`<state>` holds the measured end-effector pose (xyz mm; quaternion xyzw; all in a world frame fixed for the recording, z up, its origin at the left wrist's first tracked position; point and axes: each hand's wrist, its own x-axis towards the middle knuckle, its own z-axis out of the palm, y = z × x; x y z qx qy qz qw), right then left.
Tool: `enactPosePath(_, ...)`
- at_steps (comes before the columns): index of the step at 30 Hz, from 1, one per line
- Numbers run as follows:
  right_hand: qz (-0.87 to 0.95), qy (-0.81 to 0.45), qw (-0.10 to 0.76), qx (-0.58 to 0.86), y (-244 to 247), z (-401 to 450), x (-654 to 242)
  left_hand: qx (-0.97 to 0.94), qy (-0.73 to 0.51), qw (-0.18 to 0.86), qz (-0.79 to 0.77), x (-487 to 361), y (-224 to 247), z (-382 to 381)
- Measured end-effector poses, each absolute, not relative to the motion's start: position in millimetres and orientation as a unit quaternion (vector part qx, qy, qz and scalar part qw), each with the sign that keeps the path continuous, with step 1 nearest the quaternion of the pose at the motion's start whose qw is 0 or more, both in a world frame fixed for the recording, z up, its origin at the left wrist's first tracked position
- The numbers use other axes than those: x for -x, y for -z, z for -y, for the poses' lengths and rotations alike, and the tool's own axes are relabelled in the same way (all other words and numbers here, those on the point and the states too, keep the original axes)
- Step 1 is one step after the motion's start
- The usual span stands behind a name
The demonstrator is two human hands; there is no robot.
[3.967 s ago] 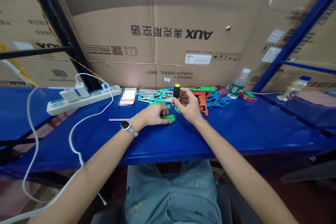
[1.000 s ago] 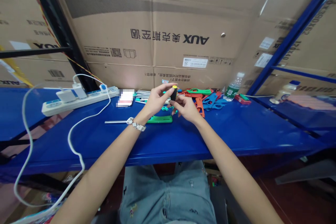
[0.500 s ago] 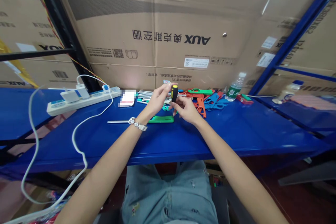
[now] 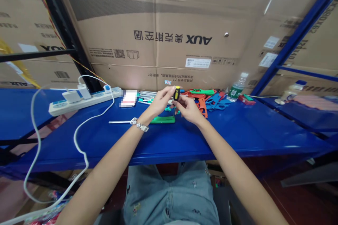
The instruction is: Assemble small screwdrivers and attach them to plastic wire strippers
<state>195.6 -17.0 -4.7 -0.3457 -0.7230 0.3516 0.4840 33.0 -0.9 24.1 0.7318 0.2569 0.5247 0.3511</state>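
Observation:
A black and yellow screwdriver (image 4: 176, 93) stands nearly upright, leaning slightly, above the right end of a green handle (image 4: 163, 120). That handle lies on the blue table with a metal rod (image 4: 119, 122) reaching out to its left. My left hand (image 4: 161, 101) has its fingers closed on the screwdriver's grip from the left. Lower down, the fingers of my right hand (image 4: 188, 108) are pinched together beside the shaft, and what they hold there is too small to make out. Behind my hands lie silvery rods (image 4: 147, 95) and loose red, blue and green plastic parts (image 4: 202, 104).
A white power strip (image 4: 84, 102) with plugs and a trailing cable is at the left, beside a pixelated white item (image 4: 129, 98). A green-labelled bottle (image 4: 237, 88) and a red box (image 4: 246, 100) stand back right. Large cartons (image 4: 169, 7) rise behind the blue table (image 4: 237, 133).
The screwdriver's top has tipped slightly to the right and sits a little lower, and my left hand has shifted with it. My right hand stays almost where it was.

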Motion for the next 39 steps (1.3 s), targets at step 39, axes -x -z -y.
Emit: enactPosePath(39, 0.694, -0.358, 0.521, 0.345, 9.4, 13.6, -188.2, -0.714, -0.547, 0.341, -0.273, -33.5, -23.0, -1.5)
